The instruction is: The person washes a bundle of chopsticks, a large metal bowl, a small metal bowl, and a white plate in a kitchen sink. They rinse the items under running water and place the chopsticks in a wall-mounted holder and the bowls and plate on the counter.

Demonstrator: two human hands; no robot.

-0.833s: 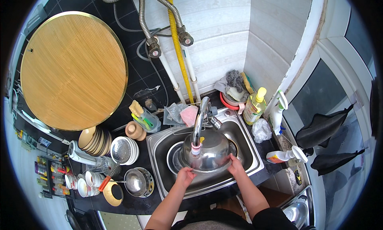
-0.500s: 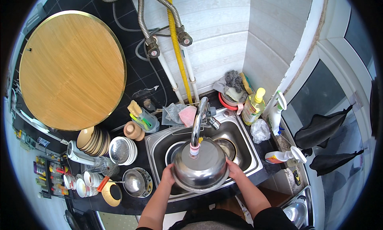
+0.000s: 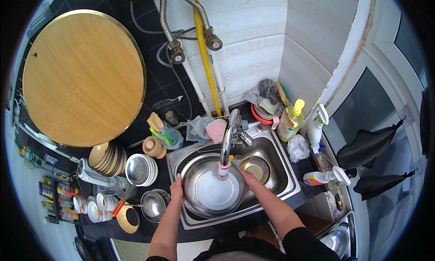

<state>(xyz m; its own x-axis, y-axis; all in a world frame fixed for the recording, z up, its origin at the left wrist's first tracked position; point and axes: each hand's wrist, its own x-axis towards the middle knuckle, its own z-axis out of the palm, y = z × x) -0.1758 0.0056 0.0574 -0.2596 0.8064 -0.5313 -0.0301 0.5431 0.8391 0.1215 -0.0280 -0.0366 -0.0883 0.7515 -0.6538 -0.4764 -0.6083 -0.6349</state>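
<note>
A wide stainless steel basin [image 3: 215, 195] is held level over the left part of the double sink [image 3: 283, 188], its hollow facing up. My left hand [image 3: 177, 190] grips its left side and my right hand [image 3: 247, 177] its right side, both closed on the rim with the fingers partly hidden. The chrome faucet [image 3: 232, 129] arches over the basin, its pink-banded spout end above the hollow. Whether water runs cannot be made out. Beside my right hand, a smaller round metal pan [image 3: 256, 169] sits in the right part of the sink.
Stacked bowls [image 3: 108, 159], white plates [image 3: 144, 170] and a steel ladle [image 3: 155, 205] crowd the counter on the left. A large round wooden board [image 3: 84, 79] stands behind them. At right are a yellow-capped soap bottle [image 3: 290, 123], a plastic bag [image 3: 297, 148] and spray bottles [image 3: 316, 132].
Both hands have turned the basin over: its rounded outside faced up before, and its hollow faces up now. It has also shifted slightly left and away from me.
</note>
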